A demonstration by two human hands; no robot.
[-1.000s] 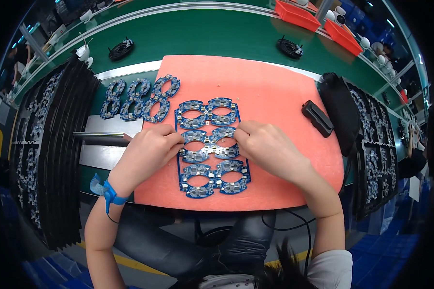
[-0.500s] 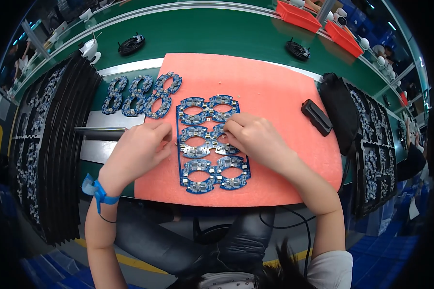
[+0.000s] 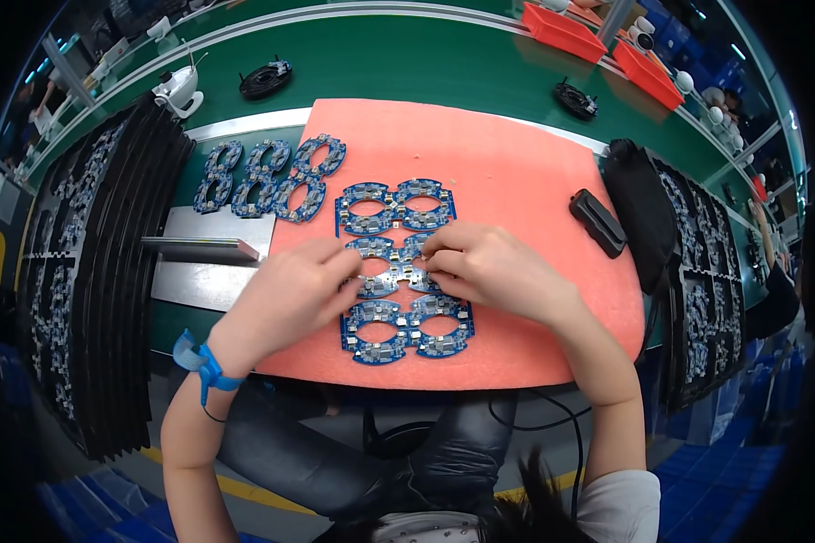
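A panel of blue figure-eight circuit boards [image 3: 378,319], laid out in three rows, rests on a pink foam mat [image 3: 516,335]. From its left side, my left hand [image 3: 299,288] grips the edge of the middle row with bent fingers; a blue strap circles that wrist. Opposite it, my right hand [image 3: 498,271] pinches the right edge of the same row, its fingertips partly hidden. Three separate figure-eight boards [image 3: 261,181] lie side by side beyond my left hand, the rightmost partly on the mat.
A metal plate with a raised bar [image 3: 204,249] sits left of the mat. Stacked black trays of boards [image 3: 136,271] flank the left, with more black trays [image 3: 697,308] at right. A black handheld object [image 3: 598,222] lies on the mat. Black coiled parts [image 3: 264,81] ride the green belt [image 3: 407,68].
My left hand has moved right, from beside the panel onto its middle row. My right hand stays at the right edge. Items on the green belt have shifted slightly right.
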